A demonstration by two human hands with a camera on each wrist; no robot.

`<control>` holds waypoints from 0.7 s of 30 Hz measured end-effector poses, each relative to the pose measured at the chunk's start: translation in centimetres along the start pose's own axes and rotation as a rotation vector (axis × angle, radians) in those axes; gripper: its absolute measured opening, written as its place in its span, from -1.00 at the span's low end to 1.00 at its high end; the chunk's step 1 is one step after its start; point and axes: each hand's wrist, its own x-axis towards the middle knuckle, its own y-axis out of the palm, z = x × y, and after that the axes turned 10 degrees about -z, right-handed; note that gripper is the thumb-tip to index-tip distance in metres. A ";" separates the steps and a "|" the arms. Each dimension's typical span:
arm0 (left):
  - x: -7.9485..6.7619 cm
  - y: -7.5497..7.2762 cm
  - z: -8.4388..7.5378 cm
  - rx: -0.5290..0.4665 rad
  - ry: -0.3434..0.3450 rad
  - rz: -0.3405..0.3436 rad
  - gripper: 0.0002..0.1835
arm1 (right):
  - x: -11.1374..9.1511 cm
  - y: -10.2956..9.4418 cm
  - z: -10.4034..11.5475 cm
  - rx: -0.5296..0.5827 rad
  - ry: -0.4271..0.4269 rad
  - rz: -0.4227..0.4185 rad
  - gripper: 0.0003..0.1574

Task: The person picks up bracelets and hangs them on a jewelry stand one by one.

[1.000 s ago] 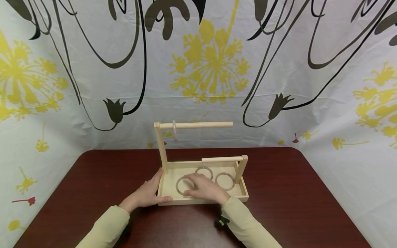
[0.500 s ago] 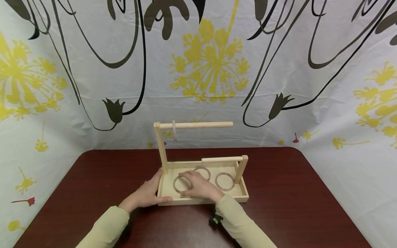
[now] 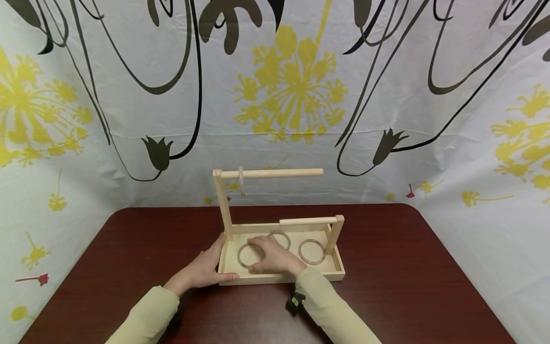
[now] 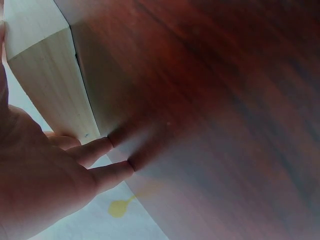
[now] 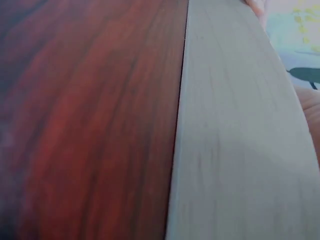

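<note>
A pale wooden tray (image 3: pixel 253 281) with two posts stands on the table. My left hand (image 3: pixel 202 272) rests against its left end, thumb along the front wall and fingers along the side; in the left wrist view two straight fingertips touch the tabletop. Inside the tray my right hand (image 3: pixel 275 258) holds a translucent ring (image 3: pixel 240 254) between thumb and fingers, covering its right part. Just behind that hand lies a second ring (image 3: pixel 287 237), partly covered. A third ring (image 3: pixel 312 263) lies flat on the right. Another ring (image 3: pixel 242 186) hangs on the upper rod (image 3: pixel 279 173).
The tall post (image 3: pixel 223 205) rises at the tray's left end and bears the upper rod, whose right end is free. A shorter post (image 3: pixel 334 234) at the right carries a lower rod (image 3: pixel 307 221) pointing left. A patterned curtain (image 3: pixel 275 119) surrounds the dark red table (image 3: pixel 386 267).
My right hand has moved a little left, and the ring it holds has slid left with it. The ring behind has shifted slightly left too. My left hand has stayed put.
</note>
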 end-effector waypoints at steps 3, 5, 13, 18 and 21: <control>0.0 0.0 0.0 -0.008 -0.004 0.004 0.21 | 0.2 0.2 -0.4 0.024 0.014 -0.007 -0.01; 0.0 0.0 0.0 -0.012 -0.004 0.005 0.21 | 0.3 0.2 -0.6 0.035 0.020 -0.009 -0.02; 0.1 0.0 0.0 -0.009 0.005 0.002 0.21 | 0.5 0.4 -0.8 0.039 0.022 -0.015 -0.02; 0.1 0.1 0.1 -0.004 0.021 -0.011 0.22 | 0.6 0.6 -0.6 0.003 0.013 -0.016 -0.01; 0.2 0.2 0.1 0.002 0.032 -0.020 0.23 | 0.6 0.7 -0.6 -0.019 0.008 -0.016 -0.02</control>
